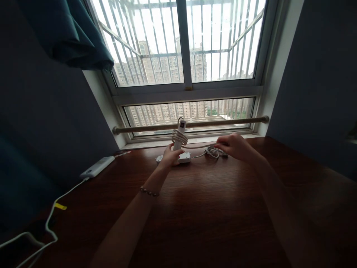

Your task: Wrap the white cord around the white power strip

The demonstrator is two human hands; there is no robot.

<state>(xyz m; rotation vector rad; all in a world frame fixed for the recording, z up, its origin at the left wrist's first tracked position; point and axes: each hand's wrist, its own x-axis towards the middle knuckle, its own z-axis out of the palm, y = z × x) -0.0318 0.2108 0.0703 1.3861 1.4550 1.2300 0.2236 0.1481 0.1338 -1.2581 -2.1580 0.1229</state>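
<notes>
My left hand (169,156) is wrapped round the lower part of a white power strip (182,126), which stands nearly upright. Several turns of its white cord (180,137) are wound about the strip's middle. From there the cord runs to the right, fairly taut, into my right hand (234,146), whose fingers are pinched on it. Behind my left hand a second white power strip (184,158) lies on the wooden table (212,201), partly hidden by that hand. Its thin cable leads to a loose coil (212,152) lying below my right fingers.
A white power bank-like box (97,167) lies at the table's left edge, with a white cable (52,212) bearing a yellow tag (60,206). A rail (223,122) crosses the barred window beyond the table. A blue curtain (69,33) hangs at upper left.
</notes>
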